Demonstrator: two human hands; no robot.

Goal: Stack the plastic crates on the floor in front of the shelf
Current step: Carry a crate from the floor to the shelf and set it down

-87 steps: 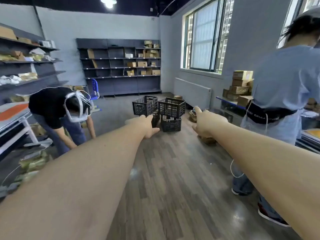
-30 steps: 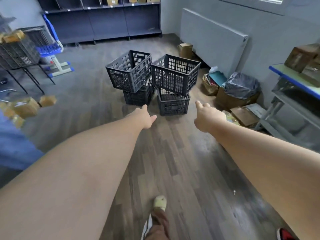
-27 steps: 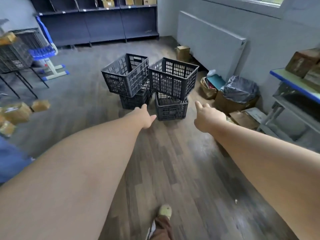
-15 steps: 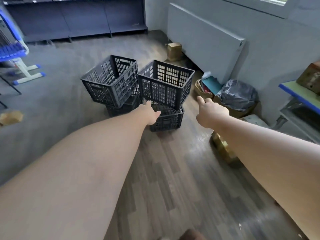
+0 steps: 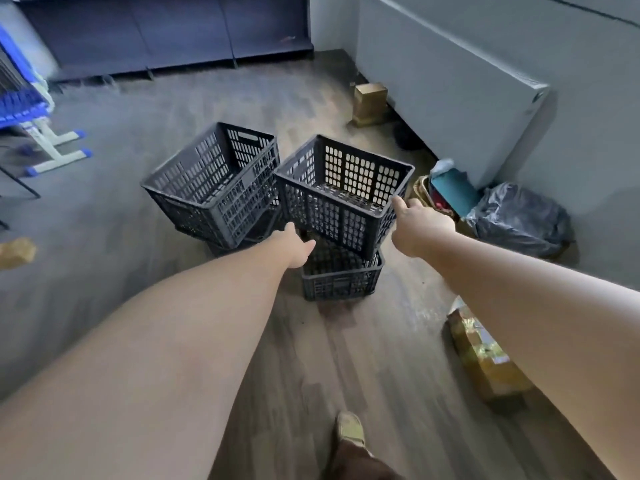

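Note:
Several black slatted plastic crates stand in a loose pile on the wooden floor. The upper right crate (image 5: 343, 192) sits tilted on a lower crate (image 5: 341, 277). An upper left crate (image 5: 216, 180) leans on another one, mostly hidden beneath it. My left hand (image 5: 294, 249) reaches out with relaxed fingers just below the near corner of the upper right crate, holding nothing. My right hand (image 5: 417, 223) is stretched toward that crate's right corner, its fingertip at the rim; no grip shows. A dark shelf unit (image 5: 166, 29) lines the far wall.
A radiator (image 5: 446, 95) runs along the right wall, with a small cardboard box (image 5: 369, 103), a black bag (image 5: 519, 220) and clutter below it. A yellowish package (image 5: 485, 358) lies on the floor at right. A blue and white stand (image 5: 38, 126) is at left. My foot (image 5: 349, 431) is below.
I have walked up to the crates, which now look larger and nearer. Both hands have moved forward, the right one reaching the upper right crate's corner.

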